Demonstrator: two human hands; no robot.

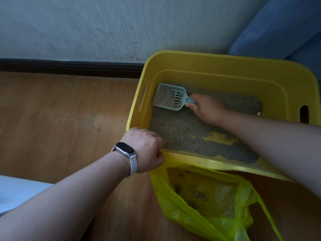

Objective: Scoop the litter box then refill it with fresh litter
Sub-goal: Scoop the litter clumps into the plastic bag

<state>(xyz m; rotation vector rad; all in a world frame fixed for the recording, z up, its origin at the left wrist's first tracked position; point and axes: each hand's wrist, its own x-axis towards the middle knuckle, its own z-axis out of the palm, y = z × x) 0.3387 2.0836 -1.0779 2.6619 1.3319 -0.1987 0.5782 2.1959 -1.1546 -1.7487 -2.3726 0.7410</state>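
Observation:
A yellow litter box (243,70) stands on the wooden floor against the wall, with grey-brown litter (182,129) in its bottom and a bare yellow patch near the front. My right hand (207,108) grips the handle of a grey slotted scoop (169,97), which holds litter at the box's far left. My left hand (145,148) grips the box's near left rim, a smartwatch on its wrist. A yellow plastic bag (205,197) lies open in front of the box with several clumps inside.
Wooden floor (60,122) spreads to the left, with scattered litter grains. A dark baseboard (69,66) and pale wall run behind. Blue fabric (286,28) is at the top right. A pale surface (17,190) shows at the lower left.

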